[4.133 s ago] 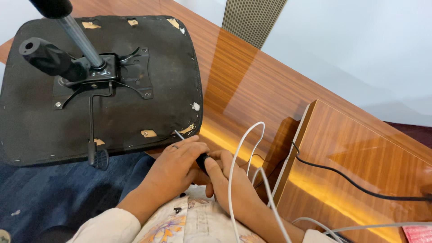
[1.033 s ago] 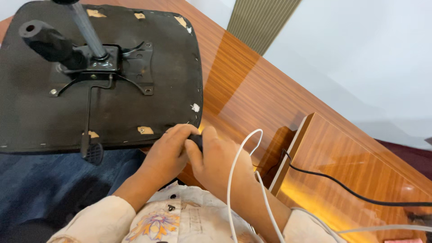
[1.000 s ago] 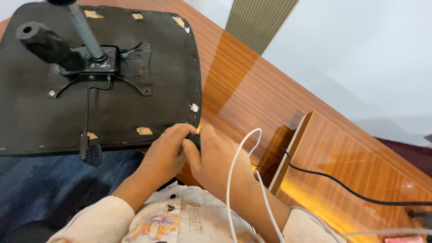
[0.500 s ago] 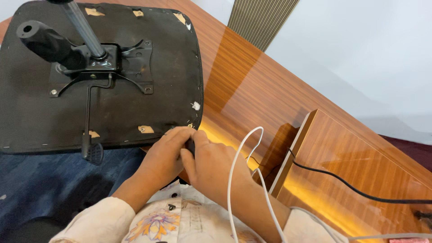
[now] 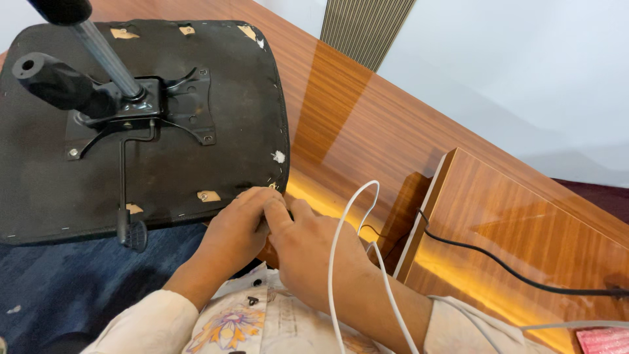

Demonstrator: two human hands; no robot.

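— What surrounds the hands?
— An upturned chair seat (image 5: 141, 124) overhangs the wooden desk (image 5: 367, 131)'s near edge; a white cable (image 5: 341, 249) crosses the right hand (image 5: 311, 252).
— Their pose?
— The left hand (image 5: 239, 226) and right curl together at the seat's near corner; what they grip stays hidden.

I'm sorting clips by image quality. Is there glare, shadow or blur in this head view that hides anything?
Head view: sharp overall, no motion blur. A bright yellow glare band runs along the glossy wooden desk near the left hand and right hand. The black chair seat underside is dark but its bolts read clearly. What the hands cover is hidden.
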